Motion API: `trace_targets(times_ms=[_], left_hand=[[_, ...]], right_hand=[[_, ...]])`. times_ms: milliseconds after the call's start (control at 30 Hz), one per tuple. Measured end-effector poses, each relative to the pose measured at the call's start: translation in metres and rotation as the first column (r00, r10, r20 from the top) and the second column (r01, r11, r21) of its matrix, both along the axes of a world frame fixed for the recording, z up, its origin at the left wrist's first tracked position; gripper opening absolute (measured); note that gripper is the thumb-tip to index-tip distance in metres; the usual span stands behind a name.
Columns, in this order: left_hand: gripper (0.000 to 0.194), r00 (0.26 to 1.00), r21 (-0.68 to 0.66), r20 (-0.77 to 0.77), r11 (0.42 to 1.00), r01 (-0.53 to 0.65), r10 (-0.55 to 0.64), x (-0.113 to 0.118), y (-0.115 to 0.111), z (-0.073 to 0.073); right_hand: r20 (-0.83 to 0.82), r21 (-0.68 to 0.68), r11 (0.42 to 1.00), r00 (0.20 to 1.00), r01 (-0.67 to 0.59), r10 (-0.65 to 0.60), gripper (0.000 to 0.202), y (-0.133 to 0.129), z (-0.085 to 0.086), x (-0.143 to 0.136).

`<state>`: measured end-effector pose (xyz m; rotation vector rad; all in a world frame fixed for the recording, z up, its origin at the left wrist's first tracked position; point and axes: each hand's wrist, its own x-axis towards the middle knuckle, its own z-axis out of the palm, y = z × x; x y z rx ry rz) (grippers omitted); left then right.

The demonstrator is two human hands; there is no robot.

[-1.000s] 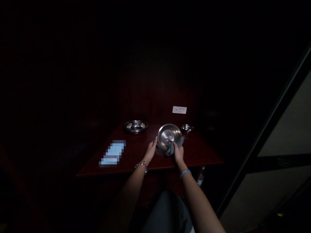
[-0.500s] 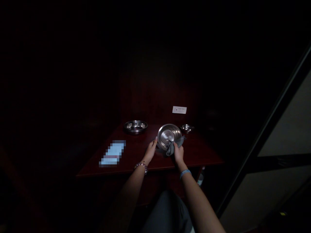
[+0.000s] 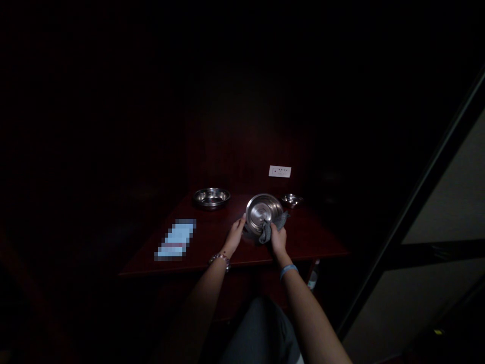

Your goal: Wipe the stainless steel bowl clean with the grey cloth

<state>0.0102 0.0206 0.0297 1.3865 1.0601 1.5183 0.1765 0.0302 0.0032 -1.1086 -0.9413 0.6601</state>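
A shiny metal bowl (image 3: pixel 259 210) is tilted above the dark red table (image 3: pixel 212 240), its inside facing me. My left hand (image 3: pixel 235 236) grips its left rim, with the thumb on the edge. A grey cloth (image 3: pixel 265 231) is bunched in my right hand (image 3: pixel 279 239) and lies against the lower right of the bowl, partly over the rim. Behind and to the left, a wider metal bowl (image 3: pixel 211 198) sits upright on the table. A smaller metal bowl (image 3: pixel 291 200) stands behind the held bowl on the right.
A blurred-out light blue flat item (image 3: pixel 176 240) lies at the table's left. On the back wall is a white socket panel (image 3: pixel 280 172). A bottle (image 3: pixel 313 275) shows below the table's front edge at the right. My knee is under the table.
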Motion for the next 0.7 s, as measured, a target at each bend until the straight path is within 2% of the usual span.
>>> trace_targets(times_ms=[500,700], left_hand=[[0.071,1.000,0.039,0.013,0.999,0.000,0.000,0.001,-0.001,0.002],[0.075,0.998,0.004,-0.065,1.000,-0.023,0.024,-0.002,0.009,-0.010]], right_hand=[[-0.008,0.018,1.000,1.000,0.021,-0.021,0.043,0.002,-0.003,0.000],[-0.056,0.021,1.000,0.998,-0.002,0.003,0.044,0.009,-0.009,0.002]])
